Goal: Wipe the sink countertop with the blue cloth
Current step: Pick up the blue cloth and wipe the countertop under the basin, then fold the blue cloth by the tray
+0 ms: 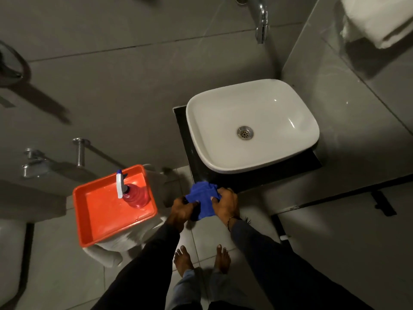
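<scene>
Both of your hands grip the blue cloth between them: your left hand pinches its left side and your right hand closes on its right side, so the cloth is bunched and hangs a little below your fingers. You hold it in the air just in front of the near left corner of the black countertop; whether its top edge touches the counter edge, I cannot tell.

On the countertop stands the white basin, which covers most of it. Inside the basin you see only the metal drain at the bottom. Above the basin, on the far wall, the chrome tap points down.

To the left of your hands, the orange tray rests on top of a white stool. Inside the tray, near its far right corner, stands a red spray bottle with a white and blue trigger head. The rest of the tray floor looks shiny, perhaps wet.

Your bare feet stand on the grey tiles below your hands.
</scene>
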The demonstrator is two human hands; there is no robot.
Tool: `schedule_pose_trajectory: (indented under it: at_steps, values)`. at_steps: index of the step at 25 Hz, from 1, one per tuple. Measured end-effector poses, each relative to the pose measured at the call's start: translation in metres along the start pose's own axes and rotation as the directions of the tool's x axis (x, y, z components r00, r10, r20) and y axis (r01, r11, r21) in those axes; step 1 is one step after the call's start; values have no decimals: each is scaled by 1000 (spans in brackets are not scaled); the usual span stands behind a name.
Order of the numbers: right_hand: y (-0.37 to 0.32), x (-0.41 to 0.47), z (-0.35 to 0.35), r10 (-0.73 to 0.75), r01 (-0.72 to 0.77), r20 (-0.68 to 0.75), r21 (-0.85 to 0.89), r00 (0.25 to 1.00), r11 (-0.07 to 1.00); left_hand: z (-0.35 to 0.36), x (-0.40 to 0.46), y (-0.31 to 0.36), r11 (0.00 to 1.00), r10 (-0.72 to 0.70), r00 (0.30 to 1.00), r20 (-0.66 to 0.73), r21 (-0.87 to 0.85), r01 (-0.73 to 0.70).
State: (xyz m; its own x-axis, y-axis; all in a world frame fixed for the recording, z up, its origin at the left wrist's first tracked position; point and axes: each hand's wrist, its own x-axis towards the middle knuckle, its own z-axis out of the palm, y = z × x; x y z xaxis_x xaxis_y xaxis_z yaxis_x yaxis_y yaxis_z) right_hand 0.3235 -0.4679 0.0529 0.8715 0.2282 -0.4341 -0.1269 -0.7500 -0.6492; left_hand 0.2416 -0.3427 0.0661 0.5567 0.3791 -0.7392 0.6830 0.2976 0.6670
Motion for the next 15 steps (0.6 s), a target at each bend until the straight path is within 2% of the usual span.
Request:
schedule_pose_trajectory:
  at_steps: [4, 7, 10, 12, 15]
  values:
    - [-13, -8, 23, -60, 53, 193, 38, 979, 998, -43, -18, -17, 998, -56, 995, -83, -8, 56]
    - [-43, -24, 50, -68, 56, 318, 47, 946, 997, -88, -39, -34, 989, -93, 991, -94, -120, 81]
    - [-72, -43, 87, -73, 33, 392, 106, 917, 994, -138, -52, -45, 983, -111, 991, -82, -158, 97]
    - [-90, -53, 121, -22, -37, 432, 128, 901, 991, -180, -51, -51, 986, -130, 986, -105, -118, 118]
    - [-112, -63, 177, 93, -183, 418, 180, 904, 966, -242, -28, -57, 990, -118, 978, -173, 51, 129]
